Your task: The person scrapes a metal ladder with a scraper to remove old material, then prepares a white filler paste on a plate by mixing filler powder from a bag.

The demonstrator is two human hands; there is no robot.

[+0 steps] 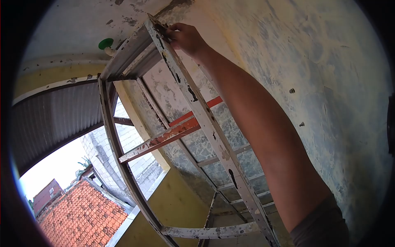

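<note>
My right hand [186, 38] reaches up and grips the top of the near rail of a paint-spattered metal ladder [205, 123], close to the ceiling. My bare arm runs from the lower right up to that hand, alongside a weathered, blotchy wall [312, 82]. The ladder's steps [162, 140] carry orange and white paint. Its far rail [113, 136] curves down on the left. My left hand is out of view.
A green fitting on a white pipe [106, 44] sticks out below the ceiling. A corrugated roof [53, 115] overhangs at left. Below lie orange tiled rooftops [84, 214], a white block wall [103, 160] and a yellow parapet [177, 201].
</note>
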